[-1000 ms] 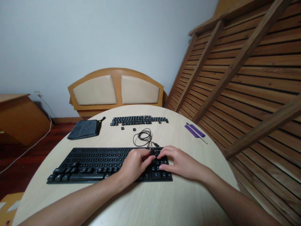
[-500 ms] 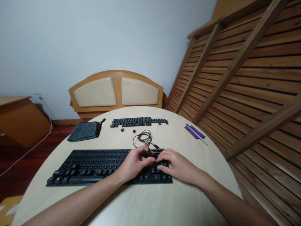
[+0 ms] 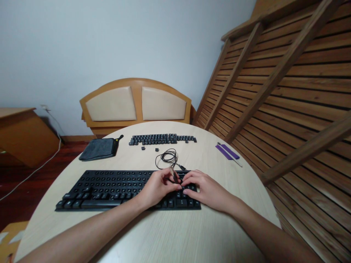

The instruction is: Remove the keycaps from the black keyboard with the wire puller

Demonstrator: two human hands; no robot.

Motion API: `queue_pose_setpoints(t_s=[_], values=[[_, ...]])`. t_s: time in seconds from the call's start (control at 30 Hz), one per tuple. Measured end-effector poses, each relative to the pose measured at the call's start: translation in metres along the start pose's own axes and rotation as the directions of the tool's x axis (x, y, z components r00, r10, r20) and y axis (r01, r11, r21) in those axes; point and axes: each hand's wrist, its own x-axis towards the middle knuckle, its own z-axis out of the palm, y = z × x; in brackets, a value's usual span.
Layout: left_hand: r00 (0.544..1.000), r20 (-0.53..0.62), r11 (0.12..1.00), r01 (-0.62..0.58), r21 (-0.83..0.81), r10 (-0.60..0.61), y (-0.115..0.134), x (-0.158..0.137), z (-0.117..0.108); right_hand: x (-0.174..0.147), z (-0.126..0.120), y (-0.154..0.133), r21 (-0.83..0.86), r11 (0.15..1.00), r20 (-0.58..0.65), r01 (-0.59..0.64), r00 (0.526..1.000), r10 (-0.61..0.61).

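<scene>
A black keyboard [image 3: 115,182] lies along the front of the round table [image 3: 175,237]. Much of its upper area lacks keycaps, while caps sit on its lower rows and number pad. My left hand [image 3: 161,186] is closed around a slim tool [image 3: 173,175] with a pale brown upper end and a dark lower part, held tilted over the right side of the keyboard. My right hand [image 3: 200,186] is at the number pad, fingers curled and thumb low, close to the left fingertips. Whatever lies between its fingertips is too small and hidden to name.
Loose black keycaps [image 3: 153,139] stand in rows at the back, with two single ones nearer. A coiled black cable [image 3: 169,155] lies behind the keyboard. A dark zip pouch [image 3: 98,149] is at the left, and purple strips [image 3: 223,152] with a thin metal tool are at the right.
The view has shifted slightly. The slim tool leans a little differently in my left hand; both hands stay at the number pad.
</scene>
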Motion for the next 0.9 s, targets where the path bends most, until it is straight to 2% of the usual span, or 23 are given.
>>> queue_pose_setpoints(t_s=[0.43, 0.63, 0.9], values=[[0.997, 0.016, 0.985, 0.081, -0.155, -0.08, 0.0009, 0.0002, -0.0031, 0.0047, 0.0054, 0.0001, -0.058, 0.998, -0.04, -0.01, 0.999, 0.008], [0.997, -0.003, 0.987, 0.08, -0.141, -0.082, 0.0013, -0.0003, -0.0024, 0.0047, 0.0055, 0.0021, -0.058, 0.998, -0.031, 0.04, 0.999, -0.042], [0.997, -0.055, 0.982, 0.051, -0.179, -0.062, 0.0021, -0.0001, -0.0041, 0.0038, 0.0037, 0.008, -0.013, 1.0, -0.055, 0.0, 0.998, 0.0]])
